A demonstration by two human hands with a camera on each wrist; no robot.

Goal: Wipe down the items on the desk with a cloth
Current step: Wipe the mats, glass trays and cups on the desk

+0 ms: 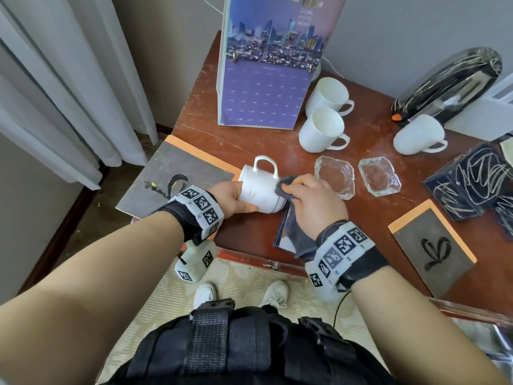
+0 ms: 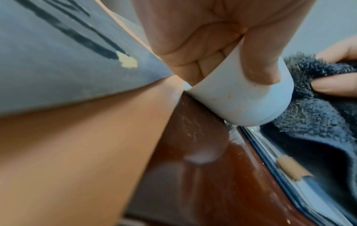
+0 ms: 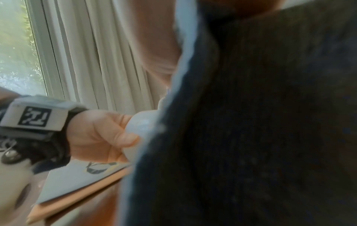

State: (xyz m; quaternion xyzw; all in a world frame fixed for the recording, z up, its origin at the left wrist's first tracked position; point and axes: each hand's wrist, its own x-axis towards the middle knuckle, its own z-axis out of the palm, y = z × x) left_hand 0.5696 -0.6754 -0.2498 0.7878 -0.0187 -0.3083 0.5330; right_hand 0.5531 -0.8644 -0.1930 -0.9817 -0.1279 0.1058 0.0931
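Mug (image 1: 261,187) sideways in left hand's (image 1: 233,197) grip, fingers inside, right hand (image 1: 316,201) clutching cloth (image 1: 286,184) against it

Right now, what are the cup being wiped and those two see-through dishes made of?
The cup looks like glazed white ceramic: smooth, opaque, slightly shiny. The two dishes look like thick clear glass, since the desk shows through; clear plastic is possible.

Wooden desk (image 1: 244,134): mugs (image 1: 322,133), ashtrays (image 1: 334,176), calendar (image 1: 263,93)
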